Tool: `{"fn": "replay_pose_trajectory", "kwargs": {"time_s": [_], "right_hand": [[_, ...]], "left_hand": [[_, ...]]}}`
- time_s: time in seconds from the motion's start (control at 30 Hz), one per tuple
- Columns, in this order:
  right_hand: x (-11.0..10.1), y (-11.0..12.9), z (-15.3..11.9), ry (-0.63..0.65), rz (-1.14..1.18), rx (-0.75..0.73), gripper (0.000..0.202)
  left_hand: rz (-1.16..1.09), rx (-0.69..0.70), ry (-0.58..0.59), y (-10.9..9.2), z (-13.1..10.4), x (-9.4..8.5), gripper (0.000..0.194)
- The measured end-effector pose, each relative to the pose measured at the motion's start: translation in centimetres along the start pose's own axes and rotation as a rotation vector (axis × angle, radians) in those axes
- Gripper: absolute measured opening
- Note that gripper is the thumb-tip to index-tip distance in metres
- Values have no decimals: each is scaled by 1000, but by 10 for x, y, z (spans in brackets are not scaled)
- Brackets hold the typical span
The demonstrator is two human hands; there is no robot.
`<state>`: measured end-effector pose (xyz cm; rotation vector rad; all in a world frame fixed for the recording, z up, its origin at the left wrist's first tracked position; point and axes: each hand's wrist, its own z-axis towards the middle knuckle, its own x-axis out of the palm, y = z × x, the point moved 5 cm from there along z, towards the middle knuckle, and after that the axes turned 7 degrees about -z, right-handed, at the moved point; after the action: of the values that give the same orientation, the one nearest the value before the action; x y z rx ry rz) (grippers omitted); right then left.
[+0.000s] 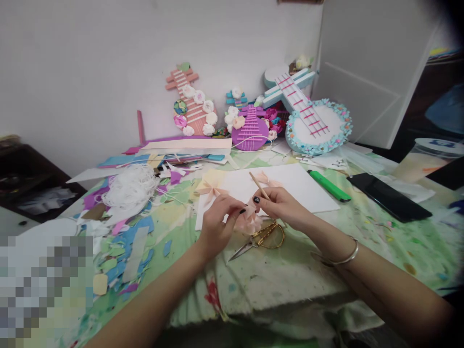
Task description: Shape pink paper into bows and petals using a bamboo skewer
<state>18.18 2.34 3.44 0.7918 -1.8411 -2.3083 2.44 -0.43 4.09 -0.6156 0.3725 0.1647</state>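
Note:
My left hand (218,220) pinches the edge of a pale pink paper flower (249,224) between thumb and fingertips. Close beside it, my right hand (281,203) is closed with a thin wooden stick (256,182) slanting up out of its grip. Its thumb and fingertip also meet at the flower's upper edge. Under the hands lie scissors with gold handles (277,236), blades pointing left toward me. Two more peach paper flowers, one on the left (210,190) and one behind the stick (266,179), lie on or beside a white sheet (306,193).
Decorated instrument-shaped crafts, pink (195,113), purple (251,130) and light blue (315,121), lean at the back. White string (130,187) and torn paper scraps (139,241) cover the left. A green box cutter (329,185) and black phone (389,197) lie right.

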Motion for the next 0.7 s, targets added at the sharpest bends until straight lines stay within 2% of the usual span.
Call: {"fn": "replay_pose_trajectory", "kwargs": {"time_s": [0.13, 0.3, 0.5, 0.7], "right_hand": [[4, -1, -1, 79, -58, 21, 28], [2, -3, -1, 14, -2, 41, 26], [2, -5, -1, 3, 15, 44, 21], [-1, -18, 1, -81, -2, 110, 24]], "left_hand": [[44, 0, -36, -3, 2, -3, 11], [-5, 16, -9, -4, 2, 1, 11], [-45, -86, -27, 1, 1, -1, 11], [-73, 17, 29, -7, 4, 0, 12]]}}
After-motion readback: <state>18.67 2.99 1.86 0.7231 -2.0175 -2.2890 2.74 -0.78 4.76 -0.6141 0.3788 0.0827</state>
